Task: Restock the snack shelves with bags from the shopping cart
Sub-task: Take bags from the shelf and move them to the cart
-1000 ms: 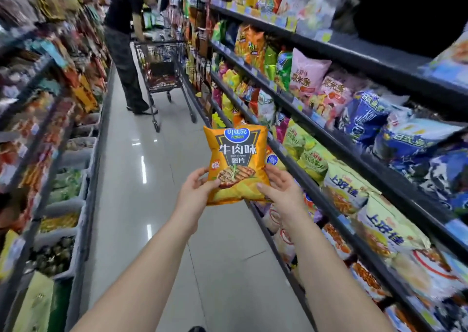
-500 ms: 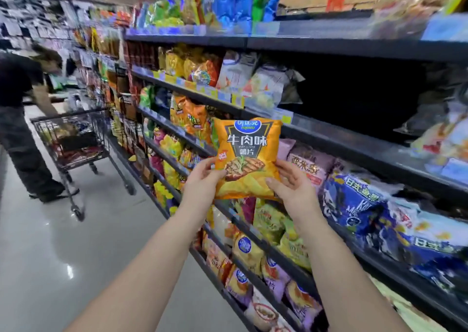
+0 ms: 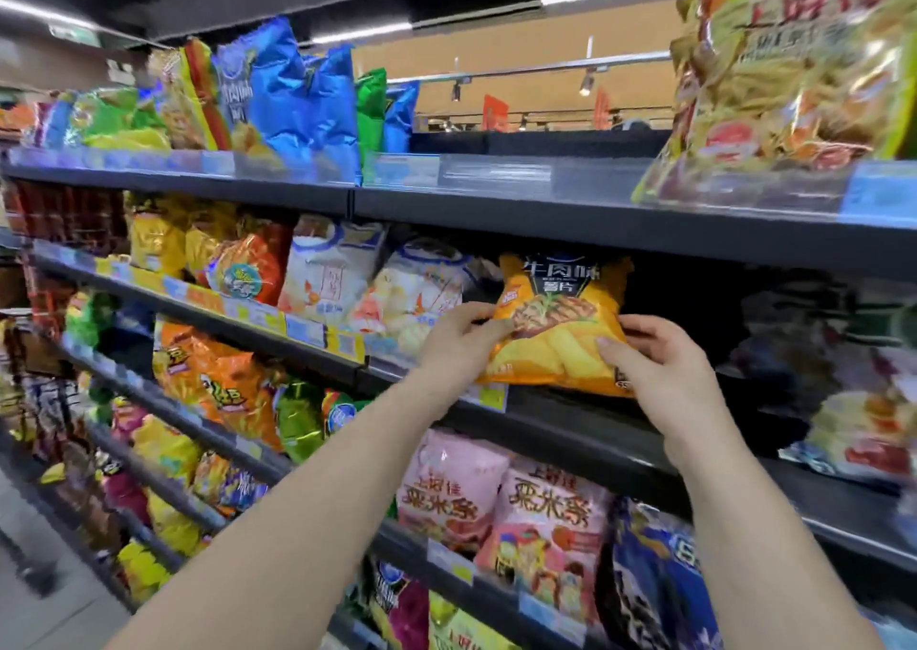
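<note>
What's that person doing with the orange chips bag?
A person is stocking a snack shelf. Both hands hold the orange chip bag upright: the left hand pinches its left edge and the right hand grips its lower right corner. The bag's bottom is at the front edge of the shelf, in a dark gap just right of the white bags. It hasn't been let go yet. Pink bags sit one level down.

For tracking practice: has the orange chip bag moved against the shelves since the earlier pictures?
Yes. From out in the aisle, the orange chip bag has gone in to the shelf edge, right of the white snack bags.
</note>
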`<state>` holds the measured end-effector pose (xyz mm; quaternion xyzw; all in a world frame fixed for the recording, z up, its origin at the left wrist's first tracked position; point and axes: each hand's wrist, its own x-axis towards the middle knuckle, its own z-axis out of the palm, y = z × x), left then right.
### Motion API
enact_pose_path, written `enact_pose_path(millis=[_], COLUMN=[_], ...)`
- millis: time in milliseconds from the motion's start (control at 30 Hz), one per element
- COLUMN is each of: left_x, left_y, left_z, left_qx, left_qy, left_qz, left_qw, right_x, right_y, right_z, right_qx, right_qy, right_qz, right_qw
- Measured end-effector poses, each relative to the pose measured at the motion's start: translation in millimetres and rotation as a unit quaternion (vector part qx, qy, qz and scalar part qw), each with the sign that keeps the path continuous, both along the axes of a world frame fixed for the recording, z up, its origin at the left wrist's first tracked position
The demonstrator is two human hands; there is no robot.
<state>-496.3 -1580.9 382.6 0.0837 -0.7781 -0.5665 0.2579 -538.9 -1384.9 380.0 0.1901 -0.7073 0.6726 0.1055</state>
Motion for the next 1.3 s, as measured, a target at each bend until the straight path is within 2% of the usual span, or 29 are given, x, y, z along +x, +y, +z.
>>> enact_pose_path(millis=[133, 233, 300, 367, 500, 600, 800, 1000, 1300], left_x=[-65, -105, -129, -151, -180, -198, -210, -214, -211], left_y=[-9, -15, -19, -25, -38, -50, -72, -111, -157], left_z=[9, 13, 13, 14, 14, 8, 4, 12, 4], left_qx=[-0.099, -0.134, -0.156, -0.191, -0.217, -0.232, -0.283, -0.246, -0.261], left_qy=[-0.071, -0.124, -0.138, -0.138, -0.125, -0.135, -0.123, -0.126, -0.149], left_qz=[-0.06, -0.121, -0.138, -0.145, -0.157, -0.128, -0.12, -0.123, -0.109], left_qw=[0.991, 0.976, 0.968, 0.961, 0.955, 0.955, 0.943, 0.953, 0.947], right_x=[-42, -69, -81, -92, -122, -136, -151, -163, -173], right_y=[5, 3, -4, -17, -41, -58, -80, -105, -144], right_z=[12, 20, 27, 34, 37, 32, 29, 31, 20], right_qx=[0.095, 0.224, 0.272, 0.277, 0.255, 0.246, 0.232, 0.218, 0.231], right_qy=[-0.072, -0.088, -0.125, -0.172, -0.162, -0.173, -0.203, -0.196, -0.165], right_qz=[-0.035, -0.071, -0.068, -0.052, -0.098, -0.117, -0.094, -0.051, -0.018], right_qw=[0.992, 0.968, 0.952, 0.944, 0.948, 0.946, 0.947, 0.955, 0.959])
